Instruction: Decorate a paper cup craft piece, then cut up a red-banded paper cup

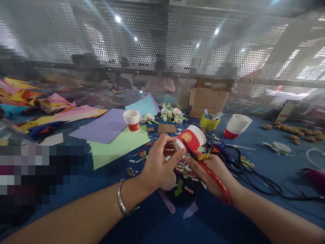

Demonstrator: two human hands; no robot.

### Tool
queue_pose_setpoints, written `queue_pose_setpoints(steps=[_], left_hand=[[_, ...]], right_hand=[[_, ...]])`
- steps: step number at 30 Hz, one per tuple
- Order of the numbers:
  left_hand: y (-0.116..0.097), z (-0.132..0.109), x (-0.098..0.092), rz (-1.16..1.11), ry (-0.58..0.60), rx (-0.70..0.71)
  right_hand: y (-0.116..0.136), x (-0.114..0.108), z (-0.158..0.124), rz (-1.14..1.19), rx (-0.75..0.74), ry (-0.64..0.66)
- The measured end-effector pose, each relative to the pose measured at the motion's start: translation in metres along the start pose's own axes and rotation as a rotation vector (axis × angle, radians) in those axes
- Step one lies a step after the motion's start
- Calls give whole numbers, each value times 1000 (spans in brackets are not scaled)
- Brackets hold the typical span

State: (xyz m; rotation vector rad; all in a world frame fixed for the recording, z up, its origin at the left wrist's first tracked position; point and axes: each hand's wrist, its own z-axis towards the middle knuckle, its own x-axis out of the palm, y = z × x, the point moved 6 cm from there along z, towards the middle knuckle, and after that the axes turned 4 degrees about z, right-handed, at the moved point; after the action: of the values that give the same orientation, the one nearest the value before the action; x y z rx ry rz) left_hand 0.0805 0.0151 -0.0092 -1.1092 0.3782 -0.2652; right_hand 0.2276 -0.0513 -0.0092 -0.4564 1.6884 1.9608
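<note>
Here, a red paper cup (191,138) is held on its side above the blue table (254,162) by the left hand (158,166), fingers pinched at its base; red-handled scissors (210,173) are gripped in the right hand (215,174), blades set vs. the cup's wall; paper scraps (181,184) lie below; more cups (235,126) stand nr. a cardboard box (207,98).

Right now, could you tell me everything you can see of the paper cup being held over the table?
The paper cup is red with a white rim and a round yellow-orange emblem. It lies tilted on its side, mouth pointing up and right. The left hand pinches its base end, and the red-handled scissors in the right hand meet its wall.
</note>
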Motion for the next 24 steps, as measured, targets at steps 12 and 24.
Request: queue_pose_setpoints(steps=[12, 24], left_hand=[[25, 9, 5, -422, -2, -361], [9, 3, 4, -157, 9, -124]], right_hand=[[-5, 4, 3, 27, 46, 23], [-11, 8, -1, 234, 91, 59]])
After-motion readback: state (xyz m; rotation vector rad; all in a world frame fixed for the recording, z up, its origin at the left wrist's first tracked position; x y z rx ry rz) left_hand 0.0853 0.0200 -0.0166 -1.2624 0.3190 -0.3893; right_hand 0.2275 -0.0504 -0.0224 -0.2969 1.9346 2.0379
